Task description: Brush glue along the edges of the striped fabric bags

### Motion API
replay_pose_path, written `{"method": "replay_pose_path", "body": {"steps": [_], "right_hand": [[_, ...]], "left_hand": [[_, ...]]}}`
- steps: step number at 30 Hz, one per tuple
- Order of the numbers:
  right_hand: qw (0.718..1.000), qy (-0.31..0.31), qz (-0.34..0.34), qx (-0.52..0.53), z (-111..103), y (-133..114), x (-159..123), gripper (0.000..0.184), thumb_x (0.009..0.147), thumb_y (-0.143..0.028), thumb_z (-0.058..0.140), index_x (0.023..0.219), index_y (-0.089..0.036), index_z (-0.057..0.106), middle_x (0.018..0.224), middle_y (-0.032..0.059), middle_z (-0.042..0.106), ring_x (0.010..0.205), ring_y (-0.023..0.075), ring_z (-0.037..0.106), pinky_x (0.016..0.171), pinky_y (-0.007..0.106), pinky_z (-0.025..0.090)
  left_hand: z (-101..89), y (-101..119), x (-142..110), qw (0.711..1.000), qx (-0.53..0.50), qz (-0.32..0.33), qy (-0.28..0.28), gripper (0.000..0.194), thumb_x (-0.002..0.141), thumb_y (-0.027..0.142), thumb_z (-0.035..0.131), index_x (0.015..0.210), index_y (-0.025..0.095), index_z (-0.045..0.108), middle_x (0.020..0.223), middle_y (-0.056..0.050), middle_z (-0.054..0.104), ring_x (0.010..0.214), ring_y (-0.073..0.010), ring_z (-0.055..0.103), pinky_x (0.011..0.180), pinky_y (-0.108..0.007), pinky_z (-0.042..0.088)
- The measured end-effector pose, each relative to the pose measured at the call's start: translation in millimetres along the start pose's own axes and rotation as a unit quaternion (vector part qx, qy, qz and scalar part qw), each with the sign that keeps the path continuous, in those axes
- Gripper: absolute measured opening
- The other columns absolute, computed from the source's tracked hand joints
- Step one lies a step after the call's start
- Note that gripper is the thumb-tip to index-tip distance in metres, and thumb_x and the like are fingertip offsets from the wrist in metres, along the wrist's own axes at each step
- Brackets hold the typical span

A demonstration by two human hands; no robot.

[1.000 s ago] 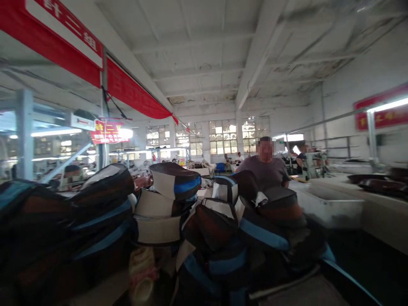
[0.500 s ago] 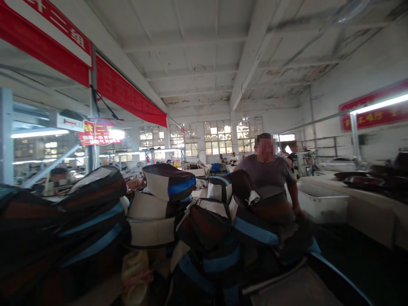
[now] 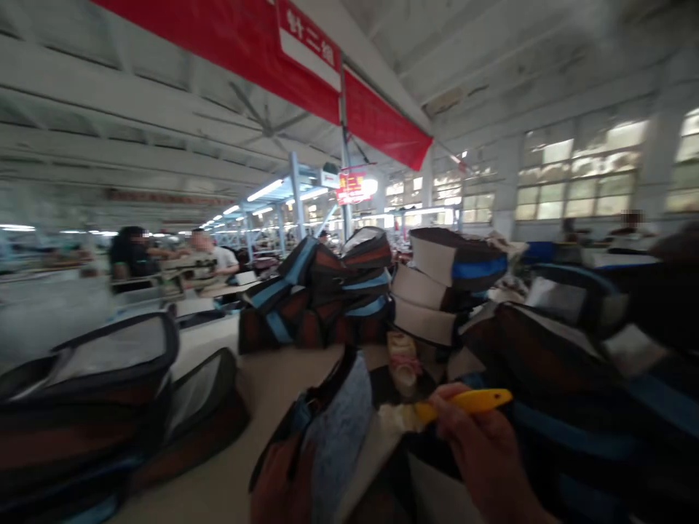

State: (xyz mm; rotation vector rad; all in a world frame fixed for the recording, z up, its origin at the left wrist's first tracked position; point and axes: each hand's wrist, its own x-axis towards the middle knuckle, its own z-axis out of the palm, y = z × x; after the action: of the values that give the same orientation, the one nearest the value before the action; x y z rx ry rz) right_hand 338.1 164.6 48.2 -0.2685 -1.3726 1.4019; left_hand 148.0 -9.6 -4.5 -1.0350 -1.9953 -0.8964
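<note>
Red banner cloth [image 3: 240, 40] hangs over a long, dim workshop, with rows of strip lights [image 3: 265, 191] running off behind it. Far left, a person in dark clothing [image 3: 131, 255] and another in a white top [image 3: 221, 258] are at machines.

Along the left side of the beige work table [image 3: 289, 375] lies a large, dark-edged shell [image 3: 87, 437] with a pale grey inner face, and touching it a smaller shell [image 3: 210, 411]. Blue-striped shells [image 3: 311, 302] are stacked at the table's far edge.

At the near edge, the left hand [image 3: 276, 477] is against the outer side of a blue-grey panelled piece [image 3: 338, 429], which stands tilted; how tightly its fingers close I can't tell. Behind the piece, toward the far edge, sits a beige pot [image 3: 401, 348] with something pink around it and its mouth facing this way; what it contains is too dark to make out. Beige-sided shells [image 3: 423, 320] are piled just behind.

Right of the piece, the right hand [image 3: 475, 437] has thumb and fingers closed round a yellow-handled brush [image 3: 480, 399], its pale bristles at the piece's beige edge; contact is unclear. Dark shells [image 3: 546, 356] heap up on the right, below tall windows [image 3: 582, 175].
</note>
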Motion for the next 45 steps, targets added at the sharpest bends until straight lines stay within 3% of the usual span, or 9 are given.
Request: {"method": "replay_pose_path", "body": {"steps": [3,6,13,19,26,30,34,39,45], "right_hand": [[0.997,0.001,0.060,0.044,7,1,8,0.027,0.082,-0.040,0.080,0.093,-0.019,0.068,0.066,-0.0006,0.055,0.057,0.0112,0.050,0.050,0.016,0.047],[0.998,-0.057,0.026,0.006,24,-6,13,0.024,0.086,-0.041,0.075,0.092,-0.018,0.069,0.067,0.0016,0.056,0.056,0.0142,0.052,0.045,0.020,0.045],[0.972,-0.134,-0.185,-0.044,74,-21,5,0.007,0.095,-0.023,0.061,0.091,-0.023,0.067,0.088,0.0046,0.068,0.084,0.0207,0.066,0.069,0.029,0.056],[0.898,-0.255,-0.342,-0.108,92,-16,19,0.019,0.093,-0.009,0.055,0.103,-0.023,0.062,0.091,0.0035,0.070,0.096,0.0224,0.066,0.087,0.036,0.054],[0.892,-0.259,-0.352,-0.119,92,-23,20,0.020,0.093,-0.009,0.053,0.106,-0.023,0.058,0.092,0.0043,0.068,0.100,0.0230,0.065,0.088,0.037,0.052],[0.856,-0.323,-0.384,-0.126,94,-17,13,0.021,0.093,-0.007,0.051,0.108,-0.022,0.056,0.090,0.0048,0.067,0.095,0.0228,0.064,0.091,0.039,0.051],[0.876,-0.286,-0.371,-0.118,98,-17,8,0.024,0.093,-0.006,0.051,0.110,-0.022,0.055,0.090,0.0049,0.067,0.099,0.0235,0.063,0.091,0.039,0.051],[0.845,-0.338,-0.402,-0.102,108,-10,4,0.021,0.095,-0.010,0.049,0.111,-0.021,0.055,0.089,0.0042,0.067,0.081,0.0209,0.063,0.091,0.041,0.051],[0.938,-0.158,-0.296,-0.086,74,-17,13,0.014,0.095,-0.013,0.058,0.102,-0.022,0.065,0.096,0.0053,0.068,0.095,0.0219,0.063,0.089,0.036,0.050]], "left_hand": [[-20.0,-5,-8,0.980,-0.109,-0.164,-0.027,0.030,0.090,0.045,0.058,0.107,0.023,0.070,0.100,-0.004,0.074,0.089,-0.0219,0.071,0.077,-0.033,0.059],[-31.5,9,-3,0.947,-0.200,-0.246,-0.055,0.038,0.085,0.049,0.063,0.115,0.026,0.070,0.115,-0.005,0.072,0.106,-0.0256,0.068,0.089,-0.037,0.057],[-58.5,32,15,0.889,-0.334,-0.302,-0.079,0.038,0.083,0.049,0.066,0.111,0.024,0.074,0.105,-0.006,0.073,0.096,-0.0236,0.068,0.084,-0.031,0.055],[-65.8,32,19,0.839,-0.410,-0.351,-0.071,0.043,0.079,0.051,0.071,0.108,0.019,0.074,0.091,-0.004,0.074,0.089,-0.0231,0.067,0.076,-0.028,0.053],[-72.3,30,16,0.819,-0.421,-0.380,-0.085,0.047,0.078,0.053,0.071,0.110,0.018,0.073,0.094,-0.005,0.074,0.091,-0.0244,0.067,0.076,-0.029,0.053],[-76.2,31,16,0.820,-0.408,-0.395,-0.068,0.048,0.076,0.052,0.074,0.109,0.017,0.074,0.092,-0.004,0.074,0.089,-0.0246,0.067,0.074,-0.028,0.054],[-73.8,27,13,0.815,-0.419,-0.398,-0.036,0.049,0.074,0.052,0.075,0.106,0.016,0.074,0.084,-0.004,0.073,0.089,-0.0258,0.066,0.073,-0.029,0.054],[-72.9,25,8,0.827,-0.409,-0.381,-0.061,0.046,0.078,0.054,0.071,0.106,0.017,0.072,0.089,-0.003,0.072,0.088,-0.0236,0.065,0.076,-0.028,0.052],[-82.3,-42,6,0.934,-0.235,-0.262,-0.062,0.037,0.082,0.054,0.065,0.096,0.021,0.071,0.093,-0.002,0.070,0.089,-0.0211,0.064,0.079,-0.026,0.051]]}}
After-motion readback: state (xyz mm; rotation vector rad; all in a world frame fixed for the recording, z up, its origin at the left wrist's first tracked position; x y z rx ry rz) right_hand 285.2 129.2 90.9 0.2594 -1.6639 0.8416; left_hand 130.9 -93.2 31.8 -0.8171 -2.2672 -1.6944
